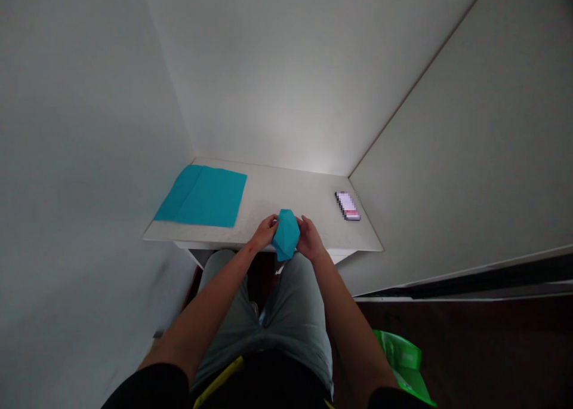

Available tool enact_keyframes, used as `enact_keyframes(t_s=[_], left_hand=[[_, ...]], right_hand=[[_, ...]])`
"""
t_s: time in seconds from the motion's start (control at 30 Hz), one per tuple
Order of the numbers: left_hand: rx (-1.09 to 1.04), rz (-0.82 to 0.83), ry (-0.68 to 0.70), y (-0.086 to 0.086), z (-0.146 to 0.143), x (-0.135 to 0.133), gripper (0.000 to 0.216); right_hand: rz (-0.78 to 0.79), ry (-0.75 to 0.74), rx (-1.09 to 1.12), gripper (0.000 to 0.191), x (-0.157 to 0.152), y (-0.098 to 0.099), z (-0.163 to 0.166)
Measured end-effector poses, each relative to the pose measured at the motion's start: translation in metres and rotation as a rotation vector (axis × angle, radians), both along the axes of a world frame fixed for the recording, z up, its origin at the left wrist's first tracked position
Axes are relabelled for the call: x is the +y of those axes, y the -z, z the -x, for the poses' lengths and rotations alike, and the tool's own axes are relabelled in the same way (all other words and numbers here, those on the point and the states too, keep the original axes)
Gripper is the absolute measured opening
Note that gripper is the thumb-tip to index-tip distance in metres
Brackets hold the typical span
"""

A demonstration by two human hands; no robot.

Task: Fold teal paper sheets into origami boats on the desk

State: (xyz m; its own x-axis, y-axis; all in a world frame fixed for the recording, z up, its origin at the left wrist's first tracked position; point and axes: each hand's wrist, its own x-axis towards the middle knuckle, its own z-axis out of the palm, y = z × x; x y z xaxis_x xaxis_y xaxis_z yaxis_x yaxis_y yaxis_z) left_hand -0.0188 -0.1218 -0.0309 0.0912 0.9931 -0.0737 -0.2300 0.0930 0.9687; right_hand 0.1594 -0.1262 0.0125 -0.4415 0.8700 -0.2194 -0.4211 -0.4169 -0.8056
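Note:
A folded piece of teal paper [285,234] is held between both hands just above the front edge of a small white table [286,194]. My left hand [267,231] pinches its left side, fingers closed on the paper. My right hand [308,237] grips its right side the same way. The paper has a rounded, partly folded shape and points down towards my lap.
A stack of flat teal paper sheets [203,196] lies on the table's left part. A phone [348,206] rests at the right, near the wall. Walls close in on three sides. A green bag [403,361] sits on the dark floor at lower right.

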Motion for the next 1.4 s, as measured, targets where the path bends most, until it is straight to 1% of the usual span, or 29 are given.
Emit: enact_keyframes(t_s=[0.07, 0.1, 0.13, 0.23, 0.33, 0.43, 0.5, 0.6, 0.77, 0.9, 1.0, 1.07, 1.17, 1.3, 1.4], left_hand=[[-0.046, 0.019, 0.005, 0.001, -0.001, 0.001, 0.066], [-0.063, 0.019, 0.009, 0.002, -0.001, 0.001, 0.067], [-0.07, 0.013, 0.01, 0.002, -0.001, 0.0, 0.067], [-0.052, -0.013, 0.007, 0.003, 0.001, 0.0, 0.062], [-0.021, -0.017, 0.003, 0.005, 0.003, 0.002, 0.057], [-0.015, -0.007, -0.028, 0.008, 0.004, 0.004, 0.057], [-0.03, -0.009, -0.047, 0.009, 0.004, 0.005, 0.058], [-0.061, -0.011, -0.052, 0.006, 0.004, 0.003, 0.058], [-0.118, 0.024, -0.099, -0.002, 0.004, -0.001, 0.059], [-0.13, 0.04, -0.096, -0.005, 0.004, -0.002, 0.057], [-0.135, 0.038, -0.089, -0.006, 0.003, -0.002, 0.057], [-0.139, 0.034, -0.085, -0.006, 0.002, -0.003, 0.056], [-0.128, 0.012, -0.073, -0.007, 0.002, -0.004, 0.053], [-0.066, -0.032, -0.062, -0.009, 0.002, -0.005, 0.05], [-0.043, -0.029, -0.058, -0.009, 0.002, -0.004, 0.05]], right_hand=[[0.022, 0.001, 0.032, 0.03, 0.002, 0.004, 0.004], [0.03, -0.005, 0.023, 0.028, 0.003, 0.006, 0.006], [0.035, -0.015, 0.004, 0.03, 0.003, 0.007, 0.009], [0.041, -0.024, -0.055, 0.043, 0.005, 0.007, 0.015], [0.058, 0.016, -0.076, 0.046, 0.007, 0.003, 0.019], [0.069, 0.049, -0.034, 0.04, 0.004, -0.003, 0.02], [0.057, 0.063, 0.013, 0.032, 0.0, -0.004, 0.021], [0.048, 0.083, 0.081, 0.025, -0.009, -0.004, 0.024], [0.11, 0.094, 0.11, 0.028, -0.02, 0.002, 0.034], [0.128, 0.09, 0.089, 0.029, -0.019, 0.002, 0.042], [0.132, 0.12, 0.06, 0.026, -0.014, -0.001, 0.043], [0.135, 0.112, 0.04, 0.029, -0.01, -0.003, 0.042], [0.113, 0.103, -0.012, 0.035, -0.007, -0.004, 0.044], [-0.003, 0.238, -0.091, 0.041, -0.005, 0.0, 0.047], [-0.05, 0.266, -0.151, 0.047, 0.0, 0.002, 0.047]])
